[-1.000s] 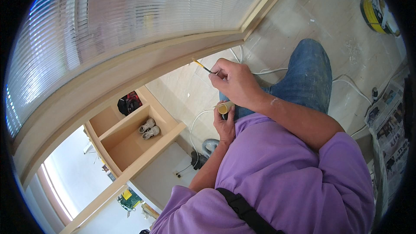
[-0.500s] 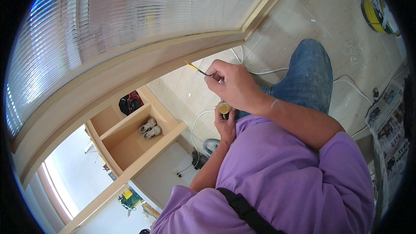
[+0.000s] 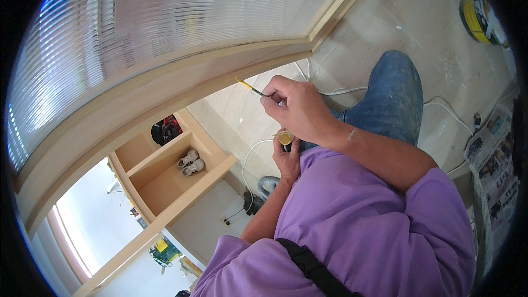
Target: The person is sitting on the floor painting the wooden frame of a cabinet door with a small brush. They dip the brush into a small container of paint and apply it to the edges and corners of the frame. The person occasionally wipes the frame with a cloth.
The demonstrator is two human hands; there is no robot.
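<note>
We pinch the brush in our right hand, its tip by the frame's near edge, and grip the cup in our left hand, seemingly at brushing, where the next stroke calls for steadiness.

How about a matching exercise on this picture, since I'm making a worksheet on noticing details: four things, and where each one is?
Column one
1. thin brush
2. small round container
3. light-coloured shoes
4. newspaper

Column two
A. in a compartment of the wooden unit
B. toward the right edge of the picture
C. in the left hand
D. between the fingers of the right hand

Right pairs: 1-D, 2-C, 3-A, 4-B
</note>
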